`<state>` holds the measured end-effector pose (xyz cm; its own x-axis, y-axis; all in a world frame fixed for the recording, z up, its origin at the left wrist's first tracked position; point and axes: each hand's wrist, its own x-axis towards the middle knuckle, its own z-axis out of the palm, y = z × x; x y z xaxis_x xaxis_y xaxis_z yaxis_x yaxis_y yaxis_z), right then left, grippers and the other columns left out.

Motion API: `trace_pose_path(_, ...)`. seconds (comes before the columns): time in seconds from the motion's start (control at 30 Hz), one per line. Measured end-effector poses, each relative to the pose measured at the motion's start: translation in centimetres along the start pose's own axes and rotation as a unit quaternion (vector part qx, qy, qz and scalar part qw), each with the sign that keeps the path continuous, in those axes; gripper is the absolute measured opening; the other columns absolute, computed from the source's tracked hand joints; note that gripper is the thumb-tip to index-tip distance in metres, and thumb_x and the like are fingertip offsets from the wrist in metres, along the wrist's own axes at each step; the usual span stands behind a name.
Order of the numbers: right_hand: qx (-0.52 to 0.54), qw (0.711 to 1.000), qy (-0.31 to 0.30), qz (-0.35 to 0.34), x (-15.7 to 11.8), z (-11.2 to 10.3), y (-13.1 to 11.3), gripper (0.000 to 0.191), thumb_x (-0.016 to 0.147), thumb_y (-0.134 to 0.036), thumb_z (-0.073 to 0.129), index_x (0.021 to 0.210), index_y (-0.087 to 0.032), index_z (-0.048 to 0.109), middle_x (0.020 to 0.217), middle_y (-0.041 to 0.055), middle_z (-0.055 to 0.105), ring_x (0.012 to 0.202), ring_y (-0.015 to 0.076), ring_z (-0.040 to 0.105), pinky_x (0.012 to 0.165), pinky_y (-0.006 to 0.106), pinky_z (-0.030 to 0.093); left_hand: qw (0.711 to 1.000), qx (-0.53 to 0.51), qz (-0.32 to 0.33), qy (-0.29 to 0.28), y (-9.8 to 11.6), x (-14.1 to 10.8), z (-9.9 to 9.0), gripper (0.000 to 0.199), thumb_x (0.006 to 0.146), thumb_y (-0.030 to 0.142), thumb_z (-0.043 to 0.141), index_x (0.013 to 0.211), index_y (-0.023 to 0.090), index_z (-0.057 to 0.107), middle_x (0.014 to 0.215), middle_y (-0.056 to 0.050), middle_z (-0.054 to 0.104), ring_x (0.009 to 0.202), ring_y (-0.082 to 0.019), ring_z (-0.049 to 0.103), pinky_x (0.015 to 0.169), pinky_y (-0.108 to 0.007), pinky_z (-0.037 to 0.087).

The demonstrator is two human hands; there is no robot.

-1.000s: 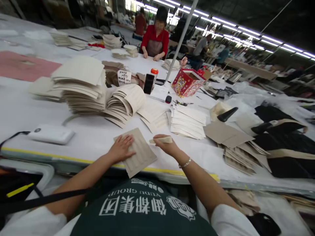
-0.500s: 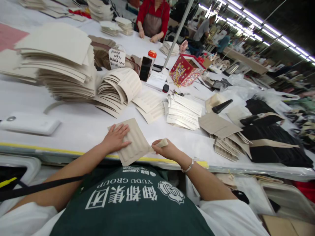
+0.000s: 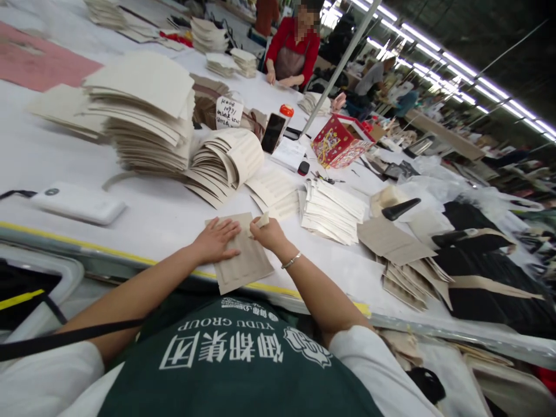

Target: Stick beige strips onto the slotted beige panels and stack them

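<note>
My left hand [image 3: 218, 238] lies flat, fingers spread, on a beige panel [image 3: 243, 266] with faint raised ridges, close to the table's front edge. Closed around a small cream-coloured piece [image 3: 263, 219], my right hand [image 3: 268, 234] is at the panel's upper right edge. Whether the piece is a tool or a folded strip I cannot tell. Beyond the hands stand a bent-over stack of ridged beige panels [image 3: 243, 156] and a few flatter panels [image 3: 275, 191]. A pile of white sheets [image 3: 332, 211] sits to the right of my right hand.
A tall stack of beige sheets [image 3: 143, 87] and a white box-like device [image 3: 80, 202] are on the left. Toward the right lie beige panels [image 3: 395, 240], a black-handled tool [image 3: 402, 208] and black pieces [image 3: 482, 295]. A red box [image 3: 341, 142] and a phone [image 3: 273, 133] stand farther back. Across the table a person [image 3: 291, 52] works.
My right hand has moved from the panel's right corner up and left to its upper edge, still holding the small piece. The panel has turned slightly under my left hand. The view has shifted.
</note>
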<state>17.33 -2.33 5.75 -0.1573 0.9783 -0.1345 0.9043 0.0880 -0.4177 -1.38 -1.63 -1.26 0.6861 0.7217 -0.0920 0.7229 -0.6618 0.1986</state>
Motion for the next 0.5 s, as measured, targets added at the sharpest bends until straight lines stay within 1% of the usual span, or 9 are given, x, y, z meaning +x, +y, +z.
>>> trace_pose_path(0.13,-0.057,0.996,-0.066,-0.004,-6.2,-0.4,0.9,0.022,0.086,-0.021,0.045,0.079,-0.016,0.065,0.072,0.0035,0.066,0.067,0.0133,0.059,0.060,0.020,0.037,1.000,-0.004,-0.003,0.002,0.0,0.0,-0.2,0.071,0.082,0.061,0.037,0.140,0.020,0.031,0.148,-0.006,0.024,0.137,-0.026,0.016,0.109,-0.045,0.000)
trace_pose_path(0.17,-0.065,0.995,-0.077,-0.006,-7.2,-0.4,1.1,0.022,0.086,-0.022,0.045,0.078,-0.016,0.065,0.072,0.0036,0.066,0.067,0.0136,0.059,0.060,0.020,0.036,1.000,-0.004,-0.001,0.000,0.0,0.0,-0.2,0.071,0.082,0.061,0.037,0.140,0.020,0.031,0.148,-0.006,0.024,0.137,-0.026,0.015,0.109,-0.045,0.000)
trace_pose_path(0.2,-0.075,0.994,-0.085,-0.010,-7.7,-0.3,1.2,0.023,0.086,-0.022,0.044,0.077,-0.016,0.065,0.072,0.0038,0.066,0.068,0.0139,0.059,0.060,0.021,0.036,1.000,-0.004,0.001,0.000,0.0,0.0,-0.3,0.072,0.081,0.061,0.038,0.140,0.020,0.031,0.148,-0.006,0.025,0.137,-0.026,0.015,0.109,-0.046,0.000)
trace_pose_path(0.23,-0.085,0.993,-0.087,-0.014,-7.5,-0.1,1.2,0.024,0.086,-0.022,0.044,0.076,-0.017,0.065,0.073,0.0043,0.066,0.069,0.0145,0.059,0.061,0.021,0.035,1.000,-0.004,0.005,0.002,0.0,0.0,-0.3,0.073,0.081,0.062,0.038,0.140,0.020,0.031,0.147,-0.006,0.025,0.137,-0.027,0.015,0.109,-0.046,0.000)
trace_pose_path(0.27,-0.094,0.992,-0.081,-0.018,-6.7,0.0,1.0,0.025,0.087,-0.023,0.044,0.076,-0.017,0.065,0.073,0.0049,0.066,0.070,0.0152,0.059,0.061,0.022,0.035,1.000,-0.005,0.010,0.005,0.0,-0.1,-0.3,0.074,0.080,0.063,0.038,0.139,0.020,0.032,0.147,-0.007,0.025,0.137,-0.027,0.015,0.109,-0.046,0.000)
trace_pose_path(0.37,-0.097,0.994,-0.029,-0.030,-2.1,0.2,-0.1,0.026,0.088,-0.025,0.042,0.079,-0.016,0.065,0.079,0.0071,0.067,0.075,0.0166,0.059,0.065,0.023,0.036,1.000,-0.006,0.021,0.015,0.0,-0.2,-0.2,0.078,0.078,0.066,0.038,0.139,0.018,0.032,0.147,-0.008,0.026,0.136,-0.028,0.016,0.108,-0.047,0.000)
trace_pose_path(0.43,-0.089,0.995,-0.001,-0.034,0.8,0.1,-1.0,0.026,0.089,-0.023,0.041,0.081,-0.016,0.065,0.082,0.0075,0.067,0.077,0.0167,0.059,0.067,0.023,0.037,1.000,-0.005,0.017,0.016,-0.1,-0.2,-0.1,0.076,0.079,0.064,0.038,0.140,0.018,0.031,0.147,-0.008,0.026,0.136,-0.028,0.017,0.108,-0.048,0.002)
trace_pose_path(0.47,-0.086,0.996,-0.001,-0.038,1.5,0.1,-1.5,0.025,0.088,-0.021,0.042,0.081,-0.015,0.065,0.082,0.0075,0.066,0.077,0.0167,0.059,0.068,0.023,0.038,1.000,-0.003,0.011,0.016,-0.1,-0.1,0.0,0.073,0.081,0.062,0.037,0.140,0.018,0.031,0.147,-0.008,0.027,0.136,-0.028,0.017,0.109,-0.047,0.002)
trace_pose_path(0.5,-0.086,0.995,-0.009,-0.043,1.6,0.0,-1.8,0.024,0.088,-0.021,0.042,0.080,-0.015,0.064,0.081,0.0075,0.066,0.077,0.0167,0.059,0.068,0.023,0.038,1.000,0.000,0.004,0.017,-0.1,-0.1,0.0,0.069,0.083,0.058,0.036,0.140,0.018,0.031,0.146,-0.007,0.027,0.136,-0.028,0.018,0.109,-0.047,0.003)
